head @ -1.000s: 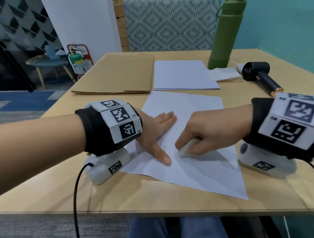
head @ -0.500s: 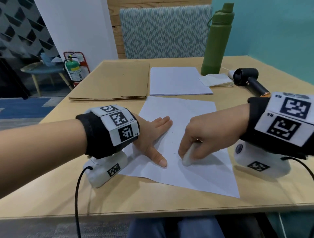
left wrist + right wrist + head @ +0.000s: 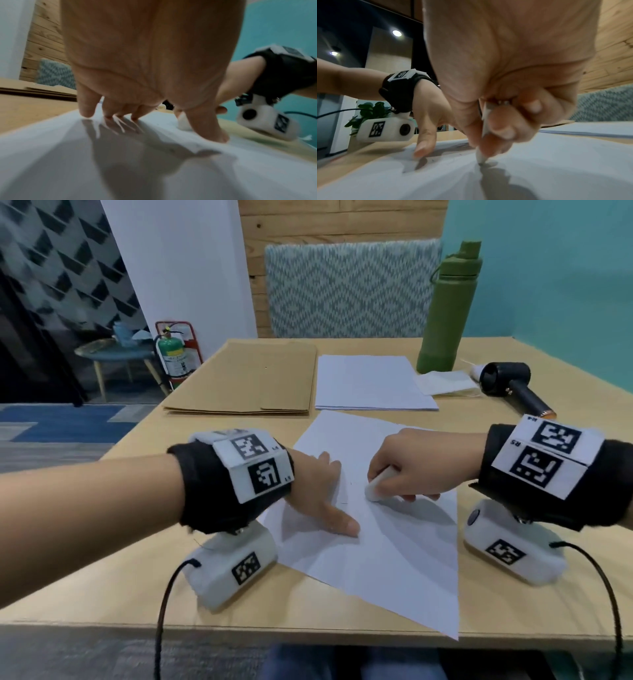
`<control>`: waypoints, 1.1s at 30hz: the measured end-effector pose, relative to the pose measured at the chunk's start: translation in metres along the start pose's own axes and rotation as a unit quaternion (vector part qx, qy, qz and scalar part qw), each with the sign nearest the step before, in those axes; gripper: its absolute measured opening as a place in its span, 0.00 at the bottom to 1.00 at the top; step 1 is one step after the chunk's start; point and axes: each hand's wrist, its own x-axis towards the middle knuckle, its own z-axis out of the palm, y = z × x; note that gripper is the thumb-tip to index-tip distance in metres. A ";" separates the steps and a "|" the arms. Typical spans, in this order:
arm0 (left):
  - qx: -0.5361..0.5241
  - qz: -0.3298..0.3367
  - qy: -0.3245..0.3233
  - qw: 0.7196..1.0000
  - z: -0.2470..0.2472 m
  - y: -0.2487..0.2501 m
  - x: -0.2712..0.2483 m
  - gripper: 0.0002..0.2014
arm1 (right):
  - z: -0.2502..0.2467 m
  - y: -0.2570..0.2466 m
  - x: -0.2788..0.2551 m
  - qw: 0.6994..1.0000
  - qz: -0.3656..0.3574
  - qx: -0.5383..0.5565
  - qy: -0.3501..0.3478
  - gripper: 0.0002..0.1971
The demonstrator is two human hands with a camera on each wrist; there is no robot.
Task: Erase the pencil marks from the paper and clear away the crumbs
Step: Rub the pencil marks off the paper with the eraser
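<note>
— White paper [image 3: 373, 546] lies skewed on a light wooden table [image 3: 102, 587]. Who holds it?

— The person's left hand [image 3: 317, 491] does, pressing it flat with straight, spread fingers [image 3: 86, 106] and the thumb stretched toward the near edge.

— And the right hand [image 3: 407, 463]?

— Its fingers are curled around a white eraser [image 3: 375, 489], whose lower end touches the sheet just right of the left thumb. The right wrist view shows the tip [image 3: 479, 155] meeting the paper over a small dark smudge.

— Any pencil marks?

— A few faint specks show between the two hands [image 3: 346, 503]; whether they are marks or crumbs cannot be told.

— What else is on the table?

— Behind the sheet, a stack of white paper [image 3: 370, 383] sits beside flat brown envelopes [image 3: 250, 381]. Farther right stand a green bottle [image 3: 448, 309], a folded white cloth [image 3: 445, 383] and a black handheld blower [image 3: 510, 386] lying on its side. A chair with a zigzag-patterned back [image 3: 349, 289] faces the far edge.
</note>
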 end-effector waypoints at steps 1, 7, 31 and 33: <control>-0.004 0.001 0.012 1.000 0.005 0.002 0.001 0.50 | -0.001 -0.003 0.002 1.000 -0.015 -0.001 0.013 0.12; -0.038 0.019 0.015 0.999 0.013 0.001 0.001 0.58 | 0.004 -0.013 0.022 0.994 -0.082 -0.031 0.062 0.12; 0.011 -0.018 -0.027 0.999 0.009 0.007 -0.003 0.62 | 0.008 -0.010 0.016 0.992 -0.111 -0.056 0.018 0.08; 0.013 -0.018 -0.036 0.999 0.009 0.007 -0.002 0.62 | 0.011 -0.015 0.003 0.989 -0.132 -0.043 -0.050 0.07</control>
